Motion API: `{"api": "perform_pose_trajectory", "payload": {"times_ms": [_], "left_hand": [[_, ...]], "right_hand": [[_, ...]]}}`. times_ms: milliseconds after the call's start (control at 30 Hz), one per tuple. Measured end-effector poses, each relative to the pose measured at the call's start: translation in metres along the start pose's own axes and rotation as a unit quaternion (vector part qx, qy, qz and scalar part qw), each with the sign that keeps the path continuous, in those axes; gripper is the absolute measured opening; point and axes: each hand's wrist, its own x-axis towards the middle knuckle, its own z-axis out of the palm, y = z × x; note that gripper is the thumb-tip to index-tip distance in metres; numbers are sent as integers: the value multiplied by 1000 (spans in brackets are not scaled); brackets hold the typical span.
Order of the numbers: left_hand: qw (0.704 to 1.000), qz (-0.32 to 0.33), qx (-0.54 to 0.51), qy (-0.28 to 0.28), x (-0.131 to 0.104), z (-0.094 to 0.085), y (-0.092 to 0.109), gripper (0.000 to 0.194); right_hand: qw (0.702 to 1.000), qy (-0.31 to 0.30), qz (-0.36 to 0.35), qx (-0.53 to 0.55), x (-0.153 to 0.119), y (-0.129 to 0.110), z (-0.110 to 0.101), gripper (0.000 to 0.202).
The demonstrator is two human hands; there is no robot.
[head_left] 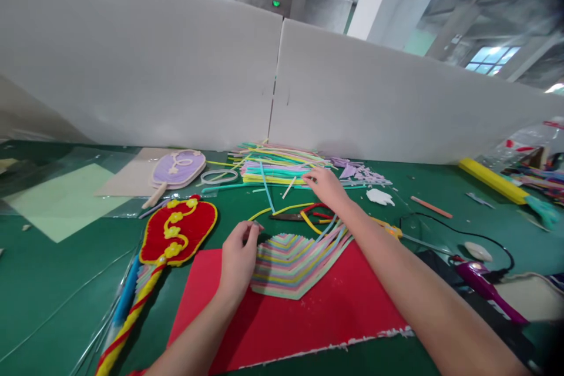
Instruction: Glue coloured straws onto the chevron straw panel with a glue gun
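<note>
A striped pastel piece (288, 267), made of strips laid side by side in V-shaped rows, lies on a red sheet (273, 335). Loose strip ends run from its right side under my right forearm. At the piece's upper left edge is my left hand (240, 252), its fingers curled in a pinch; what they hold, if anything, is hidden. My right hand (326, 188) reaches over the pile of coloured strips (277, 170), fingertips pressed together at the strips' right ends. Whether a strip is between them is too small to see. Scissors (288, 217) lie between the hands.
On the left are a red fan with yellow flowers (178, 229), a lilac fan (178, 167) and a green sheet (61, 197). To the right lie a purple tool (482, 288) with a black cable and a yellow bundle (493, 179). A white partition (374, 94) stands behind.
</note>
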Motion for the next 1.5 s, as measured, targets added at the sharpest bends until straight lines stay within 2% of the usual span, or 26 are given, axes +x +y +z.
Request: {"api": "perform_pose_trajectory", "payload": {"times_ms": [100, 233, 467, 633, 767, 900, 1033, 1133, 1367, 1500], "left_hand": [[1000, 9, 10, 0, -1, -2, 2, 27], [1000, 10, 21, 2, -2, -3, 5, 27], [1000, 15, 15, -4, -2, -3, 5, 26], [1000, 8, 14, -7, -1, -3, 4, 26], [1000, 5, 11, -8, -1, -2, 3, 26], [1000, 4, 14, -4, -1, -3, 3, 26], [1000, 3, 17, -5, -2, -4, 2, 25], [1000, 6, 17, -4, -2, -4, 3, 25], [999, 19, 29, -8, -2, -4, 4, 25], [1000, 20, 19, -1, 0, -3, 3, 25]], "right_hand": [[999, -23, 4, -43, 39, -4, 17, 19], [992, -70, -2, -101, 62, -9, 32, 32], [981, -93, -22, -170, 62, -3, 40, 36], [980, -103, -34, -168, 59, 6, 41, 36], [986, -82, -16, -141, 55, 8, 44, 37], [996, -18, 16, -89, 54, 8, 47, 28], [992, 103, 65, -12, 60, 9, 42, 29], [978, 188, 63, 60, 65, 10, 33, 29], [929, 323, 46, 172, 67, 6, -5, 25], [909, 349, 60, 222, 36, -2, -34, 23]]}}
